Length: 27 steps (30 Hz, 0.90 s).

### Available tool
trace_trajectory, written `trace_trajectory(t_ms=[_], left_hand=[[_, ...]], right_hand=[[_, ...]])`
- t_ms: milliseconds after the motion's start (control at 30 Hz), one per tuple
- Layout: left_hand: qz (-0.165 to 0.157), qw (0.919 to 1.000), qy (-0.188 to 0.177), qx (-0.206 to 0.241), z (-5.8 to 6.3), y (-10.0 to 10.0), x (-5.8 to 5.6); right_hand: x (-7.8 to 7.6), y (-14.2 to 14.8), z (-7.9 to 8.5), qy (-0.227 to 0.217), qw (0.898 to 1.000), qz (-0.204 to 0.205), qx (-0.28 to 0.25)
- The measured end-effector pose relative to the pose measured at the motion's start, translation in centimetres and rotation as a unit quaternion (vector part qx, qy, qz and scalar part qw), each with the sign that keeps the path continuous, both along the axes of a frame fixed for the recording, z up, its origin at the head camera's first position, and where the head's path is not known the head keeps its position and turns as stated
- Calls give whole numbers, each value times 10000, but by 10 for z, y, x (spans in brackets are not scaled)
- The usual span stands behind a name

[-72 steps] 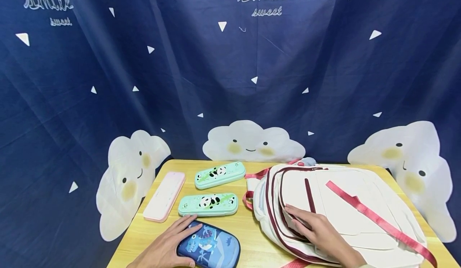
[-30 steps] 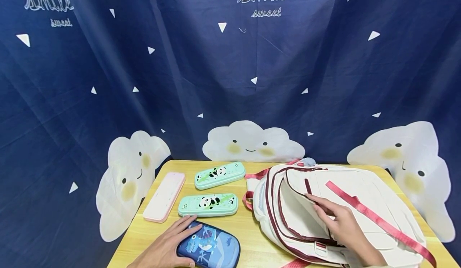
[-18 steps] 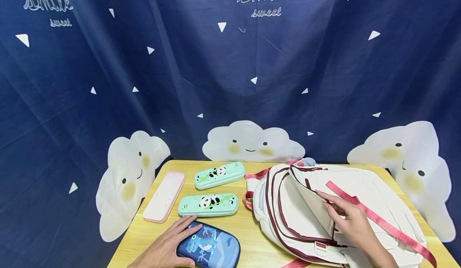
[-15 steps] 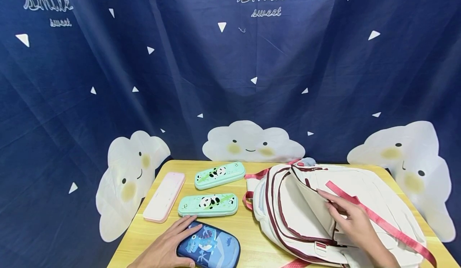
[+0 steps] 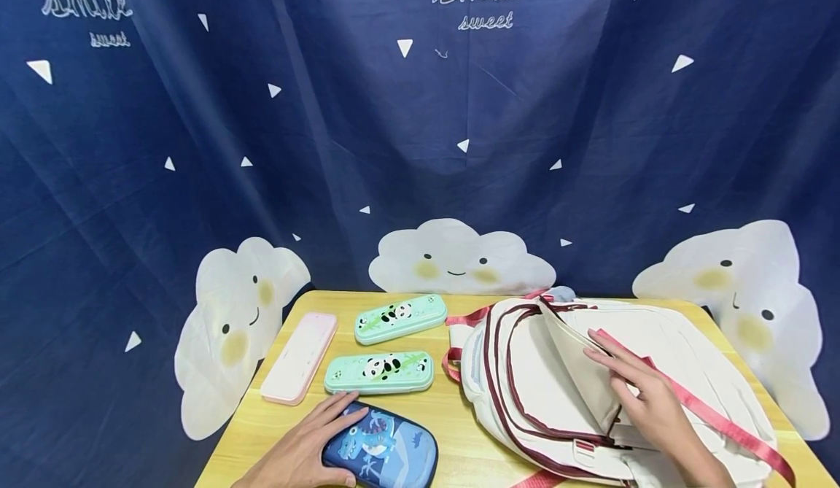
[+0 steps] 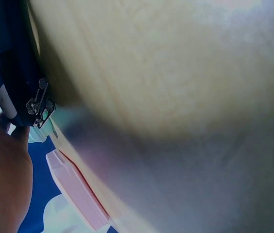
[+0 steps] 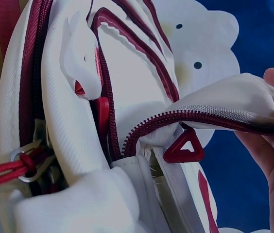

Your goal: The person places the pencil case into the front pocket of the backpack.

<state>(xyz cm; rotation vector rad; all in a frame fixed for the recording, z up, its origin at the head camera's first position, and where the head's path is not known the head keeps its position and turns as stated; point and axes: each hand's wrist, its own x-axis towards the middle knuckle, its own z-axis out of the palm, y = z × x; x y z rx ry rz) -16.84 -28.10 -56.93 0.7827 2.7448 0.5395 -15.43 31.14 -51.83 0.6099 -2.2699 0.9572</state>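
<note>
My left hand (image 5: 308,440) grips the left end of a dark-blue pencil case (image 5: 383,448) with a dinosaur picture, fingers at its far edge and thumb at the near one. In the left wrist view the zipper pulls (image 6: 41,104) of this case show at its end. My right hand (image 5: 646,397) holds the edge of the front pocket flap (image 5: 580,368) of a white backpack (image 5: 682,342) with dark-red zippers. The flap stands folded back, and the pocket's pale lining is exposed. In the right wrist view a red triangular zipper pull (image 7: 184,147) hangs below the flap's teeth.
Two mint-green panda pencil cases, one nearer (image 5: 379,373) and one farther (image 5: 400,319), lie between the hands' sides of the table (image 5: 459,430). A pink-and-white case (image 5: 300,359) lies at the left edge. A red strap (image 5: 702,408) crosses the backpack. Behind hangs a blue curtain (image 5: 367,145).
My right hand has moved right and pulled the pocket flap back, so the pocket has gone from nearly closed to wide open. The left hand and the pencil cases have stayed in place.
</note>
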Motion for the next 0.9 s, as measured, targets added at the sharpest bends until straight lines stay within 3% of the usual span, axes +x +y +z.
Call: trace_trajectory(t_ms=[233,667,900], left_hand=[[-27,9999,146,-38,0,1,0],[-23,10000,71,-16,0,0,0],[-8,10000,6,32,1,0,0]], right_hand=[[-2,-1,-2,117,9999,-36,-101],[-3,-3,-8,7,9991,-410,-130],[-4,-3,-9,-8,9993,-356,-129]])
